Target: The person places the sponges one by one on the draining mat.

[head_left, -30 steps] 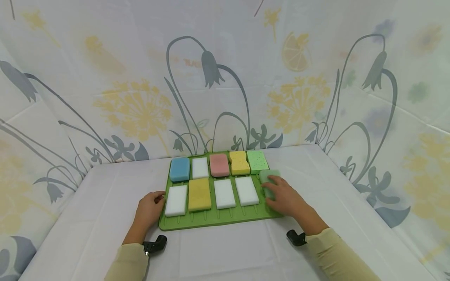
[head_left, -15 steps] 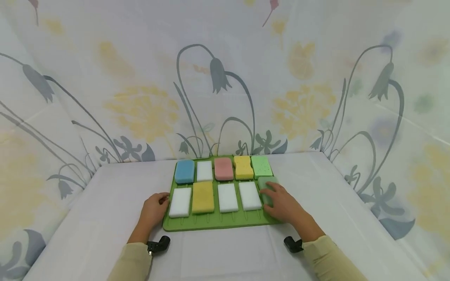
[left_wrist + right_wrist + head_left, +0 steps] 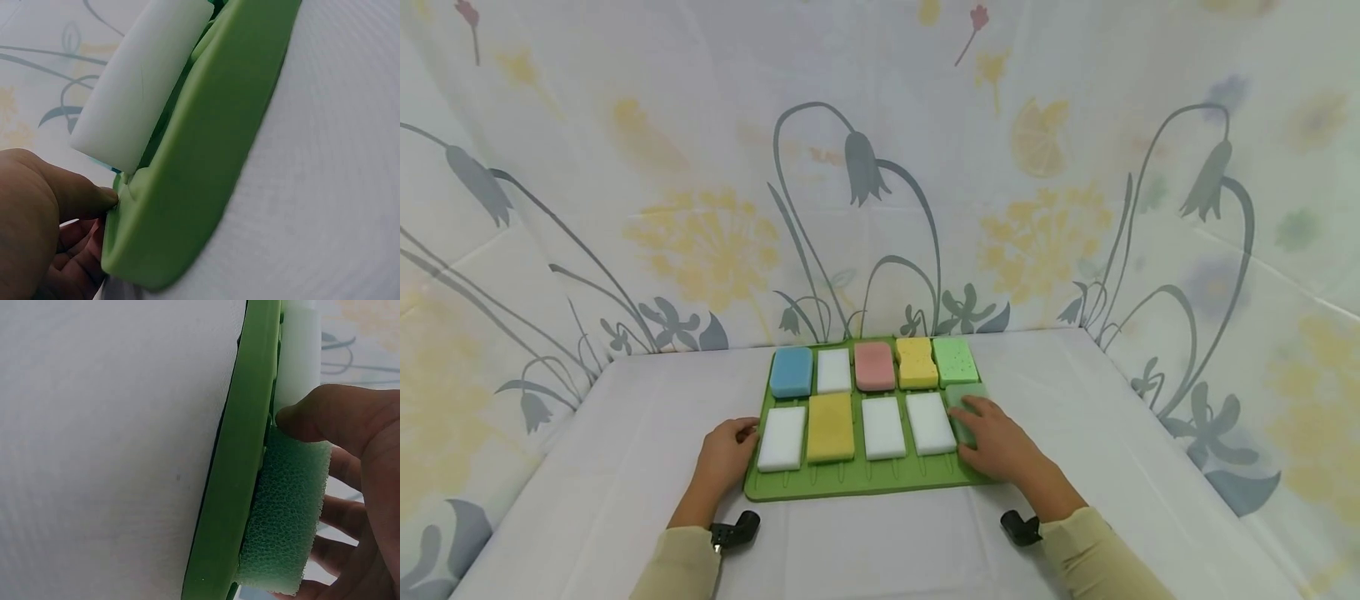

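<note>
A green tray (image 3: 865,485) with a ridged bottom lies on the table, carrying two rows of sponges. My left hand (image 3: 724,458) pinches its left rim; in the left wrist view the thumb (image 3: 103,199) presses the rim, fingers curled below. At the right end of the front row, my right hand (image 3: 1003,446) holds a porous dark-green sponge (image 3: 284,512), partly covered by the fingers. It sits beside a white sponge (image 3: 931,423). The same row has another white sponge (image 3: 883,428), a yellow sponge (image 3: 831,427) and a third white sponge (image 3: 781,439).
The back row holds blue (image 3: 792,372), white (image 3: 833,371), pink (image 3: 874,366), notched yellow (image 3: 916,363) and speckled light-green (image 3: 955,361) sponges. White cloth covers the table (image 3: 880,550). A flower-printed curtain (image 3: 700,167) stands behind and at both sides.
My right hand has moved the dark-green sponge left, closer to the white one beside it. The left hand stays on the tray's rim. The head view has shifted slightly.
</note>
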The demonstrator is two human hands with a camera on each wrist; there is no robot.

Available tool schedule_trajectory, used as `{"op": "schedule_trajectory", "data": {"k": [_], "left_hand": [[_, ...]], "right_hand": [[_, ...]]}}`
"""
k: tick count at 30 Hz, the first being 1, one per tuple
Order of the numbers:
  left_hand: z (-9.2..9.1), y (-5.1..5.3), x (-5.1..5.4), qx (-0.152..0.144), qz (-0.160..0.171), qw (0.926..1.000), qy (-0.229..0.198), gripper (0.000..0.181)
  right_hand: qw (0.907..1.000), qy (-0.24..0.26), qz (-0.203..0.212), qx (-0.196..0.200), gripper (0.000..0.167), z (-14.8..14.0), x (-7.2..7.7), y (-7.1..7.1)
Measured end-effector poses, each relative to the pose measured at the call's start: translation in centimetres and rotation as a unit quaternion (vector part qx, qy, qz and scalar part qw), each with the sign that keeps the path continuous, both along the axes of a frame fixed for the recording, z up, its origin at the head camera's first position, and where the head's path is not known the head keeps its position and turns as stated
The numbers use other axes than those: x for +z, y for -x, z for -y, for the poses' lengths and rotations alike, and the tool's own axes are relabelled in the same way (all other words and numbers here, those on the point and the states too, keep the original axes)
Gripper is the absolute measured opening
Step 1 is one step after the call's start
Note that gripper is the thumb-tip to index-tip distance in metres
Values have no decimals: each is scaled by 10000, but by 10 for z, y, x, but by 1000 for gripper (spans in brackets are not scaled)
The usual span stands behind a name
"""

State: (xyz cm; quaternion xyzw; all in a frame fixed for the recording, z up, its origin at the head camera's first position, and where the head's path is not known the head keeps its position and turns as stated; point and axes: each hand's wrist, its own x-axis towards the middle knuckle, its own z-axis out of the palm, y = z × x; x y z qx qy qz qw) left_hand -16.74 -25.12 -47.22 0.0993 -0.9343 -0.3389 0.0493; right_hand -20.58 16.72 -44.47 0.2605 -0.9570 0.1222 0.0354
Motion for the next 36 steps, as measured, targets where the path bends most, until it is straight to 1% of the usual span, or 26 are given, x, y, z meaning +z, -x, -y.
{"op": "schedule_trajectory", "data": {"k": [7, 11, 16, 21, 25, 30, 33, 36], "left_hand": [[-2, 4, -2, 14, -41, 10000, 7, 34], [-4, 5, -1, -4, -20, 10000, 11, 34], [-4, 7, 4, -83, -6, 9999, 69, 34], [-3, 7, 8, -148, 105, 9997, 169, 35], [-2, 7, 12, -206, 166, 9991, 318, 36], [-4, 4, 17, -342, 79, 9978, 555, 37], [-5, 2, 21, -455, -118, 9956, 809, 37], [-5, 2, 29, -615, -338, 9911, 1131, 37]], "right_hand": [[9999, -92, -82, 6, 53, -3, 0, 3], [9999, -97, -103, -7, 53, -4, -1, 3], [9998, -77, -178, -7, 53, -4, 1, 2], [9997, -63, -214, 62, 55, -5, 7, 2], [9997, 8, -244, 3, 58, -5, 14, 4], [9983, 93, -472, -333, 58, -11, 24, 9], [9967, 272, -613, -465, 57, -17, 28, 14], [9952, 397, -687, -579, 57, -24, 31, 18]]}}
